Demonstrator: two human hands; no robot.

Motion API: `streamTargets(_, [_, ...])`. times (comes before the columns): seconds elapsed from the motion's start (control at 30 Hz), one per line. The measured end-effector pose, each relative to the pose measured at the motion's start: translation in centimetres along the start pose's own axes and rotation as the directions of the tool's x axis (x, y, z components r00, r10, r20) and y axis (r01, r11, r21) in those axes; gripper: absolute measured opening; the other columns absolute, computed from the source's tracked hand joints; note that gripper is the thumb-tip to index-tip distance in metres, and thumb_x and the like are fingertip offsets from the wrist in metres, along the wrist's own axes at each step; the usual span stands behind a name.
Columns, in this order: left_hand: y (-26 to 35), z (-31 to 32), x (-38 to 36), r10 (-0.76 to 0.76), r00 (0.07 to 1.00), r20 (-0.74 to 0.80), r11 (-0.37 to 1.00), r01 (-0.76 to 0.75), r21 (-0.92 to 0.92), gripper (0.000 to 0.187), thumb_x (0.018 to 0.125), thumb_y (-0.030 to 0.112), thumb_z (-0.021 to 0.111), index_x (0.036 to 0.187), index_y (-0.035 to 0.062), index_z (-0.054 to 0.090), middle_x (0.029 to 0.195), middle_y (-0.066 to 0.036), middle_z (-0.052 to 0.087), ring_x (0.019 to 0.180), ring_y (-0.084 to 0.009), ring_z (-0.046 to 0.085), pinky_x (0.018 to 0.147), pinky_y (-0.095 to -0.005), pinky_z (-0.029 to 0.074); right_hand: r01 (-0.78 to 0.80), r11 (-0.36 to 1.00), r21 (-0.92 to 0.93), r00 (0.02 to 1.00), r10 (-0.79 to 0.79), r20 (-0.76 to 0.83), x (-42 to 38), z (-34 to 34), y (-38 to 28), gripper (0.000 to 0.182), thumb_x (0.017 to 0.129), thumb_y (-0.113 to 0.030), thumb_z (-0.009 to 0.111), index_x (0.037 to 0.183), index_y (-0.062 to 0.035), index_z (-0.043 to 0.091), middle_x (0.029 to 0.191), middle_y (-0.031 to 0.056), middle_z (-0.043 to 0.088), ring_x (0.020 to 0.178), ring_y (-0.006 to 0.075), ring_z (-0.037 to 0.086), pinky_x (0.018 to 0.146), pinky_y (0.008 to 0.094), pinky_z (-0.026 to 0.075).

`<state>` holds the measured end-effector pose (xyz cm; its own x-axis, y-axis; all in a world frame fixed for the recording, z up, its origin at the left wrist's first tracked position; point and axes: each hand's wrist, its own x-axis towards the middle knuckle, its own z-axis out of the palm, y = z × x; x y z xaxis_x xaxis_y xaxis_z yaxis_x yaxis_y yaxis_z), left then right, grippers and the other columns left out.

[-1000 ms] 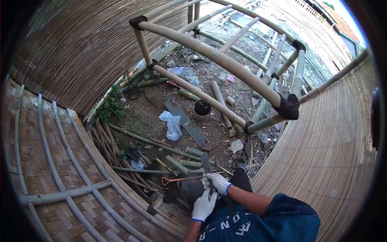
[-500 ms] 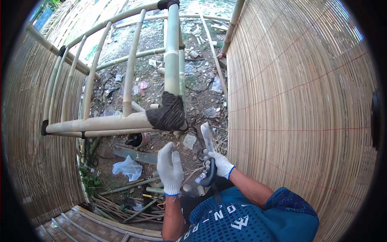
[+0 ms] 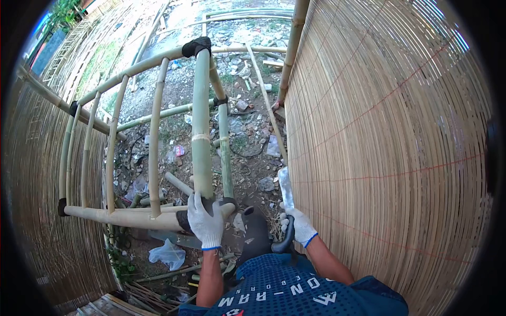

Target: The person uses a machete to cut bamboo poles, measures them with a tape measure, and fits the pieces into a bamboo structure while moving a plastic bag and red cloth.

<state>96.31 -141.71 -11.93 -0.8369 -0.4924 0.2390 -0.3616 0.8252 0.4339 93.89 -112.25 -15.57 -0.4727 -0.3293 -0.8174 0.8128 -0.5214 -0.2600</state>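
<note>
My right hand (image 3: pixel 301 227), in a white knit glove with a blue cuff, is closed around the black curved handle of a machete (image 3: pixel 285 188). Its broad metal blade points up and away, beside the slatted screen. My left hand (image 3: pixel 204 224), gloved the same way, is at the near corner of a bamboo frame (image 3: pixel 201 121). Its fingers and thumb are spread against the corner, where the thick green upright meets the horizontal pole. Dark lashing (image 3: pixel 183 220) wraps this joint, partly covered by the hand.
A tall bamboo-slat screen (image 3: pixel 379 142) with red stitching stands close on my right. Another slatted wall (image 3: pixel 39 210) rises at left. Rubble and litter cover the ground, with a clear plastic bag (image 3: pixel 167 255) and loose poles (image 3: pixel 179 183). A woven bamboo platform (image 3: pixel 100 305) sits at lower left.
My left hand has gone from hanging free to the frame's lashed corner. The frame's near corner appears lower and closer in view. The machete remains in my right hand, shifted slightly right.
</note>
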Motion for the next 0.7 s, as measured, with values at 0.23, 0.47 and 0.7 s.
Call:
streamTargets(0.23, [0.7,-0.8,0.7,-0.142,0.985,0.095,0.989,0.146,-0.034,0.06,0.086,0.02,0.075,0.14,0.0007,0.055,0.141,-0.027,0.056,0.129,-0.0447,0.054,0.11,-0.0517,0.043,0.048,0.998,-0.042,0.998,-0.047,0.032,8.3,7.9,-8.6,0.038,0.105,-0.022,0.056,0.141,-0.0136,0.055,0.085,0.0003,0.06,0.064,0.0102,0.056,0.058,0.0304,0.052])
streamTargets(0.47, [3.9,1.0,13.4,-0.342,0.939,-0.043,0.91,0.32,-0.263,0.027,0.095,0.009,0.058,0.118,-0.0047,0.059,0.118,-0.02,0.057,0.113,-0.0372,0.055,0.102,-0.0479,0.043,0.193,0.961,-0.197,0.978,-0.173,0.114,19.2,20.3,-20.6,0.038,0.107,-0.022,0.054,0.142,-0.0097,0.051,0.083,0.0002,0.058,0.063,0.0099,0.055,0.058,0.0311,0.054])
streamTargets(0.7, [10.6,7.6,32.9,-0.128,0.987,-0.095,0.893,0.073,-0.445,0.035,0.095,0.01,0.059,0.129,-0.0024,0.058,0.127,-0.021,0.057,0.124,-0.0373,0.053,0.108,-0.0482,0.041,0.268,0.948,-0.174,0.95,-0.231,0.21,25.8,30.8,-31.1,0.038,0.106,-0.021,0.054,0.143,-0.0097,0.053,0.086,-0.0001,0.06,0.064,0.0098,0.056,0.062,0.0312,0.055])
